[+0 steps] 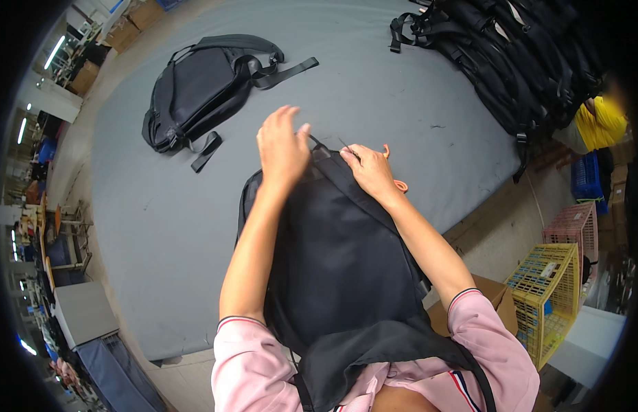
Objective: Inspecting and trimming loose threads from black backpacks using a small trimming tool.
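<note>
A black backpack [346, 240] lies in front of me at the near edge of the grey table, its top end pointing away from me. My right hand [369, 168] is closed around a pair of scissors [400, 185] beside the bag's top. Their orange handle loops show past the hand, and a thin dark tip sticks out near the thumb. My left hand [283, 147], slightly blurred, hovers over the upper left of the bag. Its fingers are apart and nothing shows in them. A dark strap [317, 142] at the bag's top lies between the two hands.
Another black backpack [202, 89] with loose straps lies at the far left of the grey table [161, 254]. Several black bags [504, 62] are piled at the far right. Beyond the right edge stand a yellow crate [545, 295], a pink crate [573, 226] and a person in yellow [600, 123].
</note>
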A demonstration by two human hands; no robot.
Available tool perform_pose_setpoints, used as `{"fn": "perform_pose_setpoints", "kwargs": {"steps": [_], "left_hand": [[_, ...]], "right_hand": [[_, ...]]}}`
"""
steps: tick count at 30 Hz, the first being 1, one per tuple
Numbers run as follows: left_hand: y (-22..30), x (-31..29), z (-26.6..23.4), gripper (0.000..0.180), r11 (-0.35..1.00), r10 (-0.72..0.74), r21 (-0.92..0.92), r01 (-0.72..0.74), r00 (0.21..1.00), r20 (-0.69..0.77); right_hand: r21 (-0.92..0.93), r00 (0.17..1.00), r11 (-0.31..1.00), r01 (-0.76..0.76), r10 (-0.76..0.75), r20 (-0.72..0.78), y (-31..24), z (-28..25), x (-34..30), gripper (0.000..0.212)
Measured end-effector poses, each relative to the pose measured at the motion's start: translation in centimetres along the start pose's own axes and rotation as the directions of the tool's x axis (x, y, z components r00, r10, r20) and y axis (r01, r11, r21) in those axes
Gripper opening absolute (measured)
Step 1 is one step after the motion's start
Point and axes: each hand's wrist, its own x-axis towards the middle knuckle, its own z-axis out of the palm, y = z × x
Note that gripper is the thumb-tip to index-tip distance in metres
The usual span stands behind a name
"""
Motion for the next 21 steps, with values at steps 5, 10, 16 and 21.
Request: {"fn": "perform_pose_setpoints", "kwargs": {"steps": [5,10,16,21], "left_hand": [[-4.7,0.4,4.4,0.045,0.729,-0.422,-0.104,0.677,0.564,0.710],[-5.4,0.5,4.7,0.016,0.268,-0.393,-0.401,0.876,0.479,0.785],[-6.0,1.2,3.5,0.014,0.180,-0.337,-0.418,0.890,0.455,0.824],[-6.2,1.1,3.6,0.013,0.188,-0.332,-0.424,0.886,0.464,0.821]], "right_hand": [[0.048,0.998,0.998,0.042,-0.040,-0.042,0.0,0.7,0.6,0.025],[0.084,0.997,0.994,-0.069,0.066,0.042,-0.2,-1.3,4.1,0.023],[-0.019,0.973,0.999,0.047,-0.041,0.228,-1.0,-1.2,6.6,0.024],[0.018,0.910,0.977,0.213,-0.205,0.360,-0.9,-1.4,7.7,0.020]]}}
